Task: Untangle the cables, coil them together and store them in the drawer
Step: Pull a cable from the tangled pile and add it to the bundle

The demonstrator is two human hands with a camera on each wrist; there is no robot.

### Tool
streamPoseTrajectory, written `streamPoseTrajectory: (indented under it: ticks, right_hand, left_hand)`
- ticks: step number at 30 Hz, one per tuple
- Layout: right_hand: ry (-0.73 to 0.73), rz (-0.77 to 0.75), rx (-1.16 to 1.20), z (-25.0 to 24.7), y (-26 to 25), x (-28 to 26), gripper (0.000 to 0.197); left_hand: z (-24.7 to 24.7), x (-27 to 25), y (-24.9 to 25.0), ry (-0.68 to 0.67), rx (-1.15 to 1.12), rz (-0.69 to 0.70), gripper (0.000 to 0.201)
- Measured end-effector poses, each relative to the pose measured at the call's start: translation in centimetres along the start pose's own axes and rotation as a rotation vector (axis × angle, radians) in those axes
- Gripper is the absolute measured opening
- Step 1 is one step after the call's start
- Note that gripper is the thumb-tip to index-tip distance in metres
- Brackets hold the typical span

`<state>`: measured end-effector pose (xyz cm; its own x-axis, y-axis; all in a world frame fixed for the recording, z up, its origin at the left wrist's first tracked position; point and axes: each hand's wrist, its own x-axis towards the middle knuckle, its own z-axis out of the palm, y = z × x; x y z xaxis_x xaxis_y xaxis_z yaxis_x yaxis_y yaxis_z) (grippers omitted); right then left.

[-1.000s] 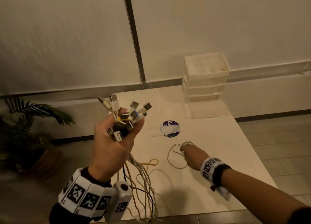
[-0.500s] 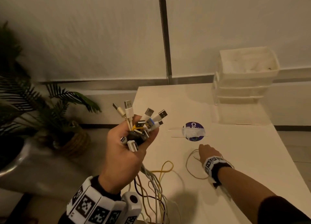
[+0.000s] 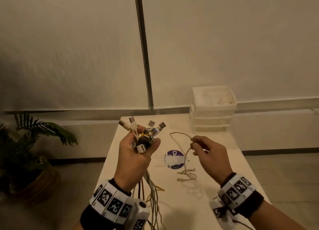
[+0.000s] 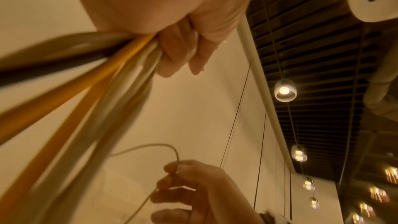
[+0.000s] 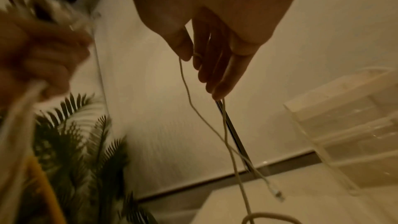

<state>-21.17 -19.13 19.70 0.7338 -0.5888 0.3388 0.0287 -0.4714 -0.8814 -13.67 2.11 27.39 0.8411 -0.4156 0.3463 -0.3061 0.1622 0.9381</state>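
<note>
A bundle of cables (image 3: pixel 146 183), white, yellow and dark, hangs from a raised fist, its USB plugs (image 3: pixel 143 127) fanned upward. A thin beige cord (image 3: pixel 187 153) dangles apart, looping up and trailing onto the table. The white three-tier drawer unit (image 3: pixel 213 112) stands at the table's far edge, drawers closed

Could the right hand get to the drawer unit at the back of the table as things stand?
Probably yes: nothing stands between the right hand and the drawer unit. But it pinches a thin cord, so it is not free to pull a drawer.
</note>
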Motion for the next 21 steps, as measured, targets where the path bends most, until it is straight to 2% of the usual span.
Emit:
streamPoseTrajectory:
  ticks: [2, 5, 8, 11, 19, 21]
  right_hand:
    - [0.027, 0.057, 0.196, -0.5, -2.6, -0.5, 0.015]
    - [0.096, 0.131, 0.424, -1.0, -5.7, -0.8, 0.018]
    - [0.042, 0.247, 0.599, -1.1, -7.4, -1.0, 0.009]
    - [-0.046, 0.335, 0.737, -1.8, -8.5, -0.8, 0.020]
    - [-0.322, 0.235, 0.639, -4.4, -10.6, 0.2, 0.030]
    - [-0.344, 0.219, 0.650, -4.9, -11.0, 0.3, 0.032]
  left_hand:
    - [0.6, 0.6, 0.5, 0.013, -0.066, -0.112, 0.030]
    - [1.3, 1.2, 1.6, 0.017, -0.205, -0.215, 0.029]
    - [1.6, 1.7, 2.7, 0.010, -0.225, -0.211, 0.030]
    - [1.5, 2.1, 2.7, -0.010, -0.197, -0.256, 0.034]
    - [2.3, 2.3, 1.4, -0.116, -0.093, -0.277, 0.027]
    - [2.4, 2.3, 1.1, -0.160, -0.067, -0.287, 0.027]
